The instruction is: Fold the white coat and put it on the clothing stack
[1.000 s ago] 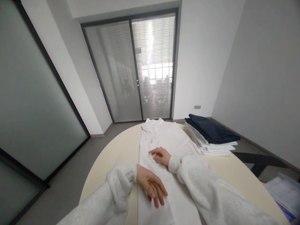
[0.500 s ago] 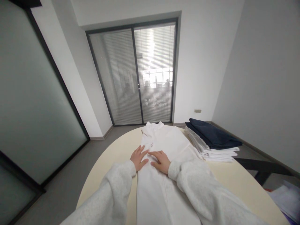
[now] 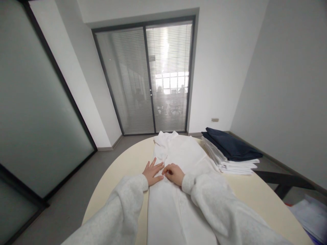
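Observation:
A white collared shirt (image 3: 166, 207) lies lengthwise on the round table, its collar at the far edge and its lower part running out of the bottom of the view. My left hand (image 3: 152, 173) rests flat on its left side with the fingers spread. Close beside it, my right hand (image 3: 173, 173) is curled into a pinch at the shirt's front, near the left thumb. The fingertips meet on the white fabric; any small part between them is too small to make out.
On the right of the pale table (image 3: 114, 180), a folded dark navy garment (image 3: 230, 144) tops a stack of folded white clothes (image 3: 237, 167). Beyond the table's right edge are a black bar (image 3: 283, 179) and a pale bundle (image 3: 311, 212). A glass door with blinds (image 3: 168, 81) stands ahead.
My right hand's fingers have gone from stretched out to a pinch on the shirt front. My left hand has shifted slightly, its fingers still spread. The view has tilted a little.

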`<action>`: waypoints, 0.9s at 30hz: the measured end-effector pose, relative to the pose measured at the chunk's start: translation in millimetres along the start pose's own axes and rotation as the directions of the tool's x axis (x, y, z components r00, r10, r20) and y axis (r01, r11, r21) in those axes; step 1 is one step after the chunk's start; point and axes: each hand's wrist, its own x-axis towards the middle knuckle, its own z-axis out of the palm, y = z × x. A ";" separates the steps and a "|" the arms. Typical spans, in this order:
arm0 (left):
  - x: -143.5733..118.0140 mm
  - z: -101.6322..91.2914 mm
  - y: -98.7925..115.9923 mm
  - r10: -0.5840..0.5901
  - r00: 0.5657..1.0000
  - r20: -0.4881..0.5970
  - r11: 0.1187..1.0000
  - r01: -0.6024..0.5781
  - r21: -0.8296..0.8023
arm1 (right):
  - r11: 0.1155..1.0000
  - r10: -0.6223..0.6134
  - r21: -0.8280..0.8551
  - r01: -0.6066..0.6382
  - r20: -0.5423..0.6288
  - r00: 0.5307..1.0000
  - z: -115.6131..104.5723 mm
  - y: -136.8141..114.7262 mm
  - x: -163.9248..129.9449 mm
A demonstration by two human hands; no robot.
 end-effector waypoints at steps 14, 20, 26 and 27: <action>-1.3 2.7 -10.5 -0.086 0.982 -0.168 0.994 0.096 0.056 | 0.958 0.288 0.006 -0.288 -0.083 0.954 -19.5 4.5 -0.7; -3.5 2.2 -8.2 -0.038 0.992 -0.121 0.996 0.048 0.075 | 0.961 0.272 -0.071 -0.267 0.066 0.960 -23.6 4.6 0.6; -5.8 -9.6 -1.1 -0.047 0.981 -0.187 0.995 0.061 0.074 | 0.953 0.130 -0.291 -0.088 0.128 0.983 -23.1 5.9 -2.4; -7.9 -13.9 4.8 -0.002 0.977 -0.213 0.998 0.017 0.068 | 0.935 0.091 -0.354 -0.038 0.135 0.987 -22.7 5.7 -3.6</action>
